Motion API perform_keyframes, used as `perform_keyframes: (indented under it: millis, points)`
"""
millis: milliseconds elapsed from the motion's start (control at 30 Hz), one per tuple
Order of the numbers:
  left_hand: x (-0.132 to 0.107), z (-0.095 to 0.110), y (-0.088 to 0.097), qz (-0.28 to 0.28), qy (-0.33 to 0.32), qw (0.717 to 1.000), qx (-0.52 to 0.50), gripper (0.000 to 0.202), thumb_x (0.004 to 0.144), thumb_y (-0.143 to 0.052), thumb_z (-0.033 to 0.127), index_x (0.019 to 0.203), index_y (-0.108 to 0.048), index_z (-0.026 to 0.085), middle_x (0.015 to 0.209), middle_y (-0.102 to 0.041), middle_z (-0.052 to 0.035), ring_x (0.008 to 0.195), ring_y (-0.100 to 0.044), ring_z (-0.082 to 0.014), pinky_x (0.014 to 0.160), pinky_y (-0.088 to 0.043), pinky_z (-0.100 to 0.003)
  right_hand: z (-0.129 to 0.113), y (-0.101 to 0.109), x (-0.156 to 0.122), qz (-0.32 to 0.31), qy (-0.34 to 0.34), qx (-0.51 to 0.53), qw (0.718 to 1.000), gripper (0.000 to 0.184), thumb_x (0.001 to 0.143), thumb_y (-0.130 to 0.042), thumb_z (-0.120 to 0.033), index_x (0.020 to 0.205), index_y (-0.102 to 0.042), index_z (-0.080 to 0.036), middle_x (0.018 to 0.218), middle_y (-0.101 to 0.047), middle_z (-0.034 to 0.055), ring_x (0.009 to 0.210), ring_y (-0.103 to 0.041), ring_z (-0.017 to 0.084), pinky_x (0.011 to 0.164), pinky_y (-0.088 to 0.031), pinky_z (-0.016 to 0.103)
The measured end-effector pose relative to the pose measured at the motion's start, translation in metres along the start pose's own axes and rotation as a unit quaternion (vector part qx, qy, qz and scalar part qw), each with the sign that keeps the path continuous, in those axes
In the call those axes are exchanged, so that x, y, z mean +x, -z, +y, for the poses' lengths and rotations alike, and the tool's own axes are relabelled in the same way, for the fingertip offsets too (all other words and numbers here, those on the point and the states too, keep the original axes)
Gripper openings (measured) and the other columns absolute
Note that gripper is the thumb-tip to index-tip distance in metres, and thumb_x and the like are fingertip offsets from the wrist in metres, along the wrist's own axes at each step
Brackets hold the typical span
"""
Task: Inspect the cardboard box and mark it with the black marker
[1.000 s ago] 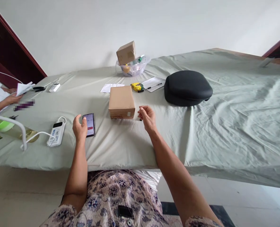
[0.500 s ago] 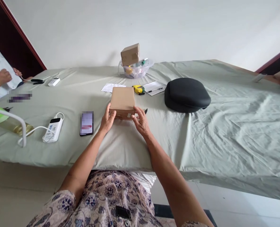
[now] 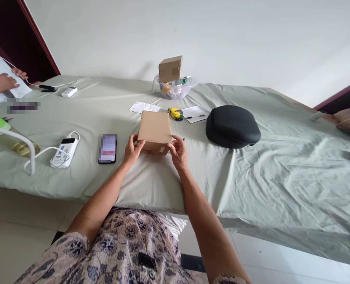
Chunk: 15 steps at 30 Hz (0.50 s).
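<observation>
One pale label (image 3: 162,150) — unreadably small — marks the nearer cardboard box (image 3: 155,127).

Smooth, matt cardboard box (image 3: 155,126)

Soft, even indoor light, moderately bright, seeming to come from right. Wall (image 3: 237,47) pale, faint shadow on it left of rear box (image 3: 170,70). Near box (image 3: 155,126) lighter on top, darker on front face. Sheen on cloth (image 3: 296,185) at right; pale glare on floor (image 3: 281,256) at lower right, dimmer at lower left. Door (image 3: 15,39) nearly black; dark case (image 3: 233,126) shows little detail. Phone (image 3: 107,149) screen pixelated. Wide lens: door frame (image 3: 40,38) leans steeply, outer edges soft.
</observation>
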State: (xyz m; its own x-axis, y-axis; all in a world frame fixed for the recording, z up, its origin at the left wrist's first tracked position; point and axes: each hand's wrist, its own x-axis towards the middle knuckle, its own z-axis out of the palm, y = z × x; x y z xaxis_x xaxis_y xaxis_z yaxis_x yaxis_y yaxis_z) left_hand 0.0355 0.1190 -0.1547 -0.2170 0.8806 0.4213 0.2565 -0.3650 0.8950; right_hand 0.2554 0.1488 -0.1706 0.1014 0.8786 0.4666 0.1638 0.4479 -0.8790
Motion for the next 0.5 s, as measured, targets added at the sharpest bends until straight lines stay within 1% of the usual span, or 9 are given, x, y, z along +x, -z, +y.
perform_keyframes:
  millis: [100,167,233,300,400,467,500]
  points:
    - [0.002,-0.007,0.001,-0.009,0.006,1.0,0.02,0.041,0.09,-0.07,0.046,0.12,-0.057,0.021,0.123,-0.071,-0.0118,0.115,-0.068,-0.0258,0.099,-0.055,-0.039,0.005,0.005,0.001,-0.03,-0.023,-0.022,0.999,0.057,0.08,-0.072,-0.062,0.121,-0.064,-0.024,0.083,-0.059,-0.0015,0.064,-0.054,0.013,0.061,-0.05,0.027]
    - [0.003,-0.01,0.002,-0.022,0.02,0.998,0.053,0.042,0.088,-0.073,0.034,0.124,-0.056,0.021,0.123,-0.072,-0.0107,0.112,-0.07,-0.0256,0.097,-0.057,-0.039,0.007,0.008,0.002,-0.056,-0.04,-0.07,0.995,0.055,0.079,-0.073,-0.055,0.123,-0.063,-0.023,0.087,-0.064,-0.0001,0.063,-0.057,0.013,0.063,-0.052,0.029]
    - [0.003,-0.012,0.002,-0.037,0.039,0.991,0.124,0.045,0.086,-0.074,0.023,0.127,-0.056,0.021,0.121,-0.072,-0.0109,0.11,-0.071,-0.0269,0.095,-0.058,-0.041,0.007,0.011,0.001,-0.084,-0.055,-0.141,0.985,0.054,0.079,-0.073,-0.045,0.127,-0.063,-0.023,0.091,-0.069,0.0014,0.061,-0.059,0.014,0.066,-0.054,0.032]
    - [0.002,-0.012,0.001,-0.046,0.046,0.971,0.231,0.044,0.085,-0.074,0.016,0.126,-0.057,0.02,0.119,-0.073,-0.0127,0.111,-0.07,-0.03,0.097,-0.057,-0.043,0.004,0.011,0.0,-0.109,-0.059,-0.216,0.968,0.057,0.08,-0.071,-0.035,0.134,-0.06,-0.022,0.094,-0.073,0.0032,0.063,-0.062,0.016,0.071,-0.054,0.034]
    - [-0.003,-0.01,-0.002,-0.047,0.038,0.936,0.346,0.038,0.084,-0.075,0.012,0.119,-0.06,0.015,0.116,-0.072,-0.0175,0.117,-0.067,-0.0363,0.101,-0.054,-0.048,-0.002,0.009,-0.004,-0.12,-0.056,-0.31,0.941,0.06,0.083,-0.068,-0.027,0.141,-0.055,-0.021,0.1,-0.076,0.0062,0.078,-0.069,0.022,0.078,-0.054,0.036]
    - [-0.006,-0.009,-0.004,-0.048,0.021,0.924,0.38,0.041,0.083,-0.077,0.014,0.12,-0.06,0.013,0.119,-0.07,-0.02,0.121,-0.064,-0.0393,0.104,-0.051,-0.052,-0.004,0.005,-0.007,-0.124,-0.069,-0.36,0.922,0.06,0.086,-0.066,-0.026,0.144,-0.053,-0.022,0.101,-0.077,0.0071,0.086,-0.07,0.025,0.078,-0.053,0.036]
    - [-0.007,-0.009,-0.005,-0.047,0.011,0.921,0.386,0.046,0.082,-0.078,0.016,0.123,-0.059,0.013,0.122,-0.07,-0.0205,0.122,-0.063,-0.04,0.105,-0.05,-0.052,-0.004,0.004,-0.008,-0.129,-0.078,-0.379,0.913,0.059,0.086,-0.066,-0.026,0.144,-0.053,-0.022,0.101,-0.076,0.0075,0.086,-0.07,0.026,0.076,-0.052,0.036]
